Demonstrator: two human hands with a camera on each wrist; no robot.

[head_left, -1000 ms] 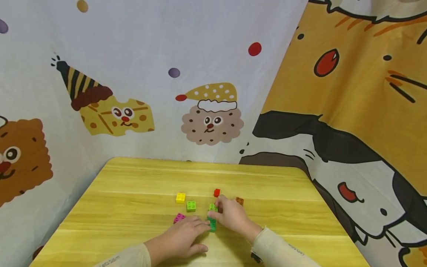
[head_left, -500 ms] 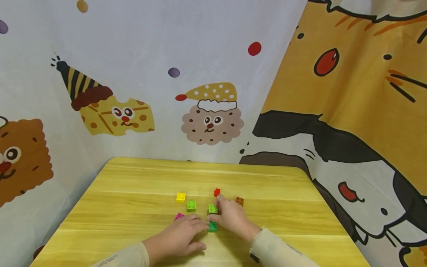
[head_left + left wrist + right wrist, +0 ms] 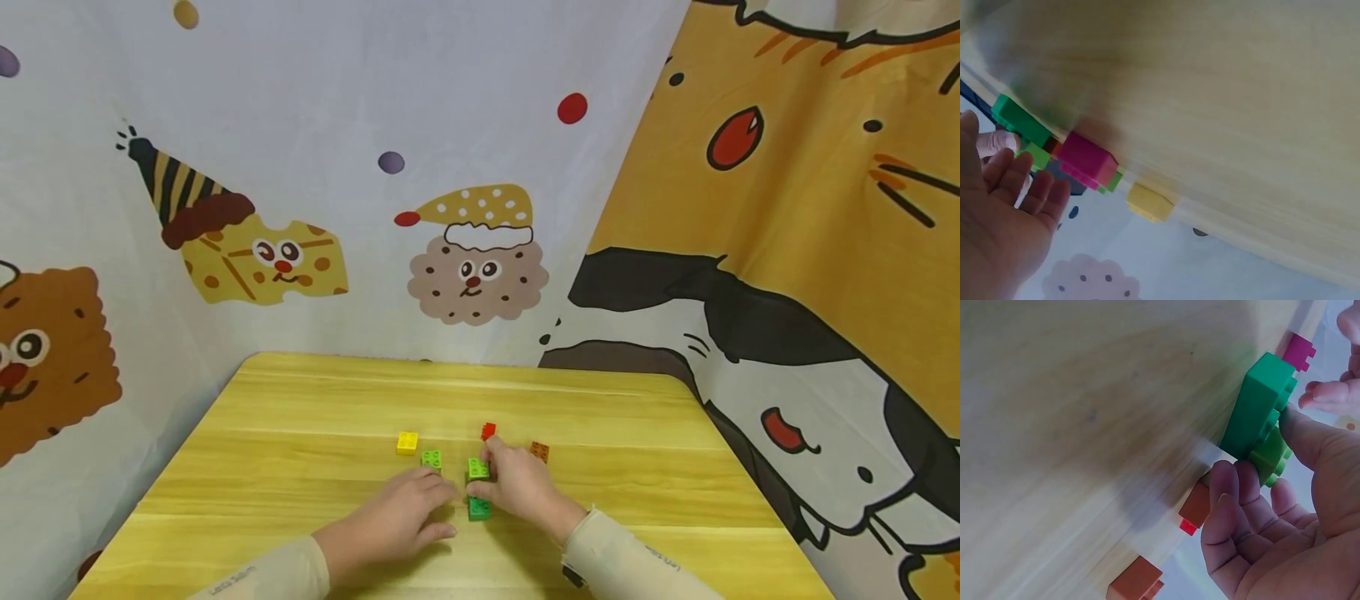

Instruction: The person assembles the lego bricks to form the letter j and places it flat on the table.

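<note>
My right hand [image 3: 521, 483] pinches a light green brick [image 3: 477, 468] between thumb and fingers. That brick lies against the studded side of a longer dark green brick [image 3: 1260, 406]; whether the two are joined I cannot tell. In the head view the dark green brick's near end [image 3: 479, 508] shows just below the thumb. My left hand [image 3: 401, 517] hovers to the left with relaxed fingers, holding nothing. A magenta brick [image 3: 1088, 159] appears beyond its fingers in the left wrist view, but the hand hides it in the head view.
Behind the left hand is another light green brick [image 3: 431, 458], with a yellow brick [image 3: 407, 442] farther back. A red brick [image 3: 489, 431] lies beyond the right fingertips, and a brown brick [image 3: 539, 452] to their right. Printed cloth hangs around the wooden table [image 3: 315, 392].
My left hand has drawn away from the dark green brick toward the left, now covering the magenta brick in the head view. The right hand stays on the light green brick, nearly still.
</note>
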